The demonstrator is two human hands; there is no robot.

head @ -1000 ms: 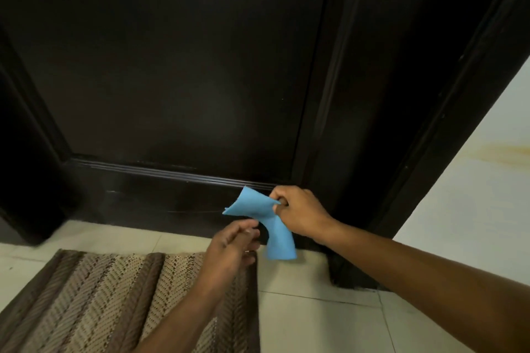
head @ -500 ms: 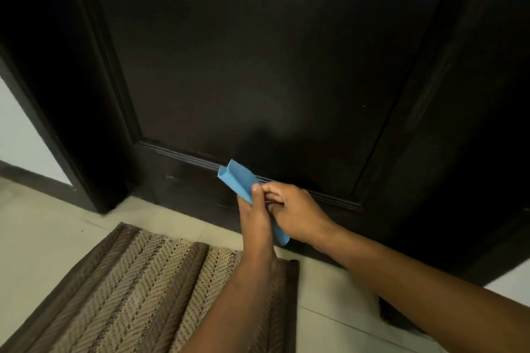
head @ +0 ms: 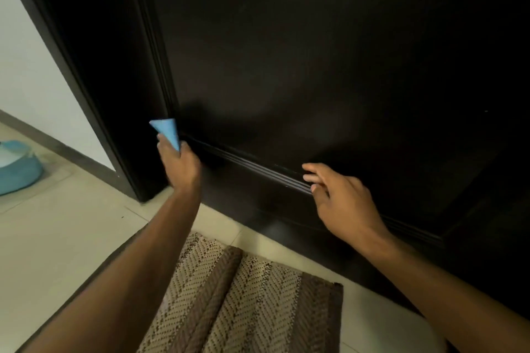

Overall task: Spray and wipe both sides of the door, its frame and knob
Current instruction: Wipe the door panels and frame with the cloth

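While her left hand (head: 180, 167) grips the cloth (head: 167, 132) against the door (head: 315, 66) moulding, the right hand (head: 338, 198) hovers beside it, fingers loosely spread.

Door (head: 315, 51) near black, faint sheen low down; frame (head: 94, 80) same dark tone. Cloth (head: 167, 132) in my left hand (head: 180, 166) light blue. Mat (head: 243, 304) tan and brown stripes, herringbone weave. Floor (head: 57, 238) cream tile. Wall (head: 25, 60) white, skirting grey-brown. Tub (head: 17, 169) at left blue, perhaps teal; blurred.
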